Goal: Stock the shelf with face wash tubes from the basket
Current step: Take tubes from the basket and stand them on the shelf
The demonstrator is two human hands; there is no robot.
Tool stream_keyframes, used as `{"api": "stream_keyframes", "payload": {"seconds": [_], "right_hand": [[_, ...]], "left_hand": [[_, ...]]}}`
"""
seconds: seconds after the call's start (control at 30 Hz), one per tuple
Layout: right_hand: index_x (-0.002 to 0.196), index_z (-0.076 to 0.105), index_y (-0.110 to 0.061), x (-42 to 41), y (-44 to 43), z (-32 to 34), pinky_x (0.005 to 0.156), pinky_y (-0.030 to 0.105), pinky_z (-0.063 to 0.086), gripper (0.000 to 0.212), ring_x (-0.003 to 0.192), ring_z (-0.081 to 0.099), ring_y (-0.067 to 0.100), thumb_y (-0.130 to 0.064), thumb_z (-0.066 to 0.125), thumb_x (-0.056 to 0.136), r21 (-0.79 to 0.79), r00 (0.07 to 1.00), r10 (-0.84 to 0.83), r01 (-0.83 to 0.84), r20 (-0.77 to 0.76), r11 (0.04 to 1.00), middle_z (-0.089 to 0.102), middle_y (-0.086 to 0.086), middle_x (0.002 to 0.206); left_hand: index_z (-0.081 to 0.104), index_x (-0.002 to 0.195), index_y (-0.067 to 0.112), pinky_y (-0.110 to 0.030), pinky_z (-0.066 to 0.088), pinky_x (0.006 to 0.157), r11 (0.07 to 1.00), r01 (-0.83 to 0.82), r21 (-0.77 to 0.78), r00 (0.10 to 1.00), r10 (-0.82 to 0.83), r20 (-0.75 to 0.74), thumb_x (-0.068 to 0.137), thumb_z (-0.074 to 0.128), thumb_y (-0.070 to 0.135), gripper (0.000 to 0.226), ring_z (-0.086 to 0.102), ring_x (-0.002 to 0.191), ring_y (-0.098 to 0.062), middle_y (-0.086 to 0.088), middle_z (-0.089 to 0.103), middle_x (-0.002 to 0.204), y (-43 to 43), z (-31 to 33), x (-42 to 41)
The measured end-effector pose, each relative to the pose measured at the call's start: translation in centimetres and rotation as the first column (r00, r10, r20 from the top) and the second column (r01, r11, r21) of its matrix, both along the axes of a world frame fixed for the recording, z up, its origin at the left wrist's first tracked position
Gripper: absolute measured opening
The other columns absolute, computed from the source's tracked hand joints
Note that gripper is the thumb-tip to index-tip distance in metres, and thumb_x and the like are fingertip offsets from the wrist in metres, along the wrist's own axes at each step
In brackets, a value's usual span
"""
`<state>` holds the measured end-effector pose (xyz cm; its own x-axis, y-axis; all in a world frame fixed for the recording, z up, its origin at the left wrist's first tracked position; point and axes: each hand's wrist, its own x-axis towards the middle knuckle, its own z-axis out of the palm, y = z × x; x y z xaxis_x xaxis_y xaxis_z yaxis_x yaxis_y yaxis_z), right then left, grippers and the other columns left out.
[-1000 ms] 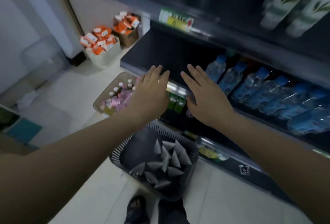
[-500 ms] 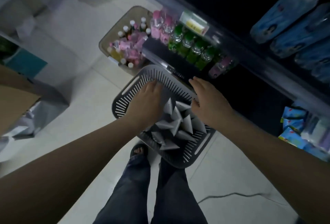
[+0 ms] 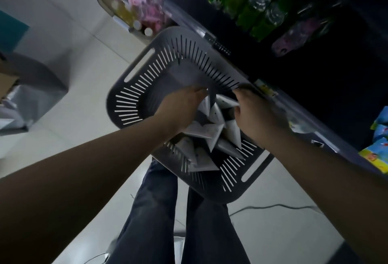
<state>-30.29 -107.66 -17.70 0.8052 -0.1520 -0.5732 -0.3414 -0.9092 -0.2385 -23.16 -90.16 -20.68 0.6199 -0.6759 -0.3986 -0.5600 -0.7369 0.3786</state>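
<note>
Restock: reaching into grey basket (image 3: pixel 134 87) of face wash tubes (image 3: pixel 210 135).
Right grip (image 3: pixel 258 116) is pinching one tube (image 3: pixel 225 100); left grip (image 3: pixel 180 108) is resting among them, state unreadable.

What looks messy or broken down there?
The white face wash tubes lie jumbled in the grey basket, pointing every way instead of in rows. The left hand and right hand reach in among them. Nothing looks spilled or broken.
</note>
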Motion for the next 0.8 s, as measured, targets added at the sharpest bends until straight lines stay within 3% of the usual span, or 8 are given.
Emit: {"api": "stream_keyframes", "payload": {"seconds": [0.1, 0.2, 0.33, 0.47, 0.57, 0.67, 0.73, 0.8], "right_hand": [[0.141, 0.037, -0.006, 0.4, -0.1, -1.9, 0.101, 0.037, 0.039, 0.045, 0.130, 0.044, 0.029, -0.008, 0.043, 0.097, 0.009, 1.000, -0.005, 0.006, -0.023, 1.000, 0.044, 0.013, 0.143], [0.140, 0.039, -0.006, 0.7, -0.1, -3.4, 0.102, 0.039, 0.040, 0.044, 0.129, 0.045, 0.030, -0.005, 0.043, 0.096, 0.002, 1.000, -0.009, 0.009, -0.021, 1.000, 0.046, 0.014, 0.141], [0.139, 0.042, -0.006, 0.7, -0.1, -5.2, 0.103, 0.042, 0.042, 0.044, 0.127, 0.047, 0.031, -0.002, 0.045, 0.095, 0.003, 0.999, -0.008, 0.008, -0.051, 1.000, 0.049, 0.015, 0.138], [0.121, 0.055, -0.004, 1.0, -0.1, -6.2, 0.084, 0.038, 0.049, 0.031, 0.107, 0.059, 0.036, 0.001, 0.044, 0.093, 0.004, 1.000, 0.002, -0.002, -0.008, 1.000, 0.062, 0.019, 0.116], [0.104, 0.059, -0.003, 1.7, 0.0, -6.8, 0.068, 0.033, 0.042, 0.019, 0.096, 0.061, 0.037, 0.002, 0.045, 0.092, -0.010, 0.999, -0.014, 0.014, -0.037, 1.000, 0.064, 0.020, 0.103], [0.093, 0.060, -0.005, 2.7, 0.0, -7.0, 0.066, 0.030, 0.035, 0.015, 0.096, 0.061, 0.037, 0.000, 0.046, 0.093, -0.026, 0.997, -0.023, 0.021, -0.069, 0.999, 0.063, 0.022, 0.102], [0.094, 0.063, -0.004, 3.1, 0.0, -7.1, 0.067, 0.029, 0.035, 0.018, 0.098, 0.062, 0.037, 0.001, 0.046, 0.094, -0.047, 0.997, -0.017, 0.014, -0.069, 0.999, 0.064, 0.022, 0.104], [0.102, 0.063, -0.001, 3.1, 0.1, -7.1, 0.067, 0.030, 0.039, 0.020, 0.098, 0.063, 0.036, 0.001, 0.045, 0.095, -0.082, 0.997, -0.027, 0.022, -0.069, 0.996, 0.065, 0.021, 0.105]], "left_hand": [[0.045, 0.137, 0.024, -0.034, 0.051, 0.082, 0.999, 0.034, -0.018, 0.999, -0.034, 0.015, 0.084, 0.063, 0.016, 0.056, 0.055, 0.119, -0.022, 0.003, 0.050, 0.139, -0.7, -1.5, 0.8], [0.045, 0.140, 0.020, -0.037, 0.050, 0.092, 0.989, 0.140, -0.052, 0.990, -0.139, 0.025, 0.085, 0.058, 0.003, 0.059, 0.047, 0.129, -0.024, 0.000, 0.045, 0.145, -1.6, -2.2, 1.1], [0.054, 0.133, 0.014, -0.045, 0.042, 0.103, 0.948, 0.314, -0.056, 0.947, -0.309, 0.087, 0.086, 0.053, -0.002, 0.050, 0.042, 0.132, -0.027, -0.003, 0.048, 0.143, -2.5, -3.9, 1.2], [0.059, 0.128, 0.020, -0.040, 0.030, 0.111, 0.914, 0.406, -0.002, 0.895, -0.397, 0.203, 0.089, 0.049, 0.009, 0.041, 0.041, 0.133, -0.021, 0.004, 0.057, 0.134, -2.9, -5.6, 1.9], [0.064, 0.123, 0.019, -0.038, 0.031, 0.109, 0.907, 0.419, -0.048, 0.896, -0.404, 0.186, 0.091, 0.047, 0.009, 0.038, 0.048, 0.127, -0.023, 0.003, 0.062, 0.129, -2.9, -5.9, 2.5], [0.064, 0.122, 0.022, -0.040, 0.044, 0.098, 0.921, 0.386, -0.050, 0.913, -0.373, 0.165, 0.092, 0.040, 0.014, 0.038, 0.056, 0.116, -0.024, -0.001, 0.065, 0.122, -2.4, -6.0, 3.3], [0.064, 0.120, 0.023, -0.040, 0.050, 0.090, 0.946, 0.321, -0.050, 0.938, -0.310, 0.155, 0.093, 0.026, 0.019, 0.047, 0.060, 0.109, -0.025, -0.003, 0.066, 0.117, -2.0, -5.9, 3.9], [0.065, 0.118, 0.020, -0.039, 0.053, 0.083, 0.971, 0.240, -0.016, 0.964, -0.236, 0.120, 0.096, 0.030, 0.019, 0.041, 0.063, 0.103, -0.024, -0.006, 0.067, 0.114, -1.9, -5.7, 4.5]]}}
